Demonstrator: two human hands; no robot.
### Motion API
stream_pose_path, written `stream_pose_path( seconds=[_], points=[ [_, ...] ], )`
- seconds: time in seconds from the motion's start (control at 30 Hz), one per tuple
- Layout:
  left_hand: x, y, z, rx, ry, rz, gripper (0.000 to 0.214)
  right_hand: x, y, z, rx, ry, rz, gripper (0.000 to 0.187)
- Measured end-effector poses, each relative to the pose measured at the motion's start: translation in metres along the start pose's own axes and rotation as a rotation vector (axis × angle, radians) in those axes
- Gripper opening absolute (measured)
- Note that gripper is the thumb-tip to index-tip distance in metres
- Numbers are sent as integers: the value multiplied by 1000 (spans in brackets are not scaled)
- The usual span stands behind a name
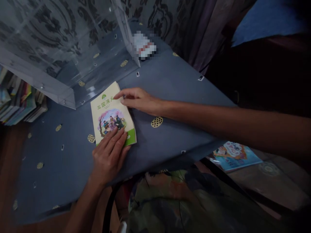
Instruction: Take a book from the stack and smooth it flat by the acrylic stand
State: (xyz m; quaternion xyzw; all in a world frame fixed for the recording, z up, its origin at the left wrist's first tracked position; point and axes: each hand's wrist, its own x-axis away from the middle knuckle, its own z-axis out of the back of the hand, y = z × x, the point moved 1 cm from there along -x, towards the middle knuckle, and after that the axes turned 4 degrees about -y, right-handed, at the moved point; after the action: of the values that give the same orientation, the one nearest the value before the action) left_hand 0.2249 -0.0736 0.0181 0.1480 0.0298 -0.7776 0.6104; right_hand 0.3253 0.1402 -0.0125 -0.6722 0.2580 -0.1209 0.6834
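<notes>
A thin pale-yellow children's book (109, 111) with green characters and a cartoon picture lies flat on the blue patterned tablecloth (165, 87). My left hand (109, 155) rests on the book's near end, fingers stretched flat over the green lower edge. My right hand (138, 99) comes in from the right. Its fingers are extended and pressed on the book's far right corner. Neither hand grips anything.
A clear acrylic box (65, 45) stands just behind the book at the left. Stacked books (19, 103) lie under it at the far left. Another picture book (233, 155) lies low right off the table. A patterned bag (184, 200) sits below the table's front edge.
</notes>
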Motion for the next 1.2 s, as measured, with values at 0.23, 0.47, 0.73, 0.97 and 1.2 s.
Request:
stream_pose_path(
  seconds=[0.23, 0.47, 0.73, 0.97, 1.2],
  points=[
    [-3, 2, 4, 12, 22, -6, 50, 26, -18, 3, 317, -118, -25, 18],
    [-6, 2, 2, 10, 58, -35, 38, 36, -34, -7, 580, -304, 0, 20],
    [-6, 2, 2, -26, 57, -48, 38, 38, -39, -3, 591, -529, 129, 20],
    [-5, 3, 0, -48, 57, -48, 37, 38, -38, -3, 571, -538, 133, 21],
    [-5, 3, 1, -49, 51, -52, 39, 37, -35, -3, 541, -531, 154, 20]
  ],
)
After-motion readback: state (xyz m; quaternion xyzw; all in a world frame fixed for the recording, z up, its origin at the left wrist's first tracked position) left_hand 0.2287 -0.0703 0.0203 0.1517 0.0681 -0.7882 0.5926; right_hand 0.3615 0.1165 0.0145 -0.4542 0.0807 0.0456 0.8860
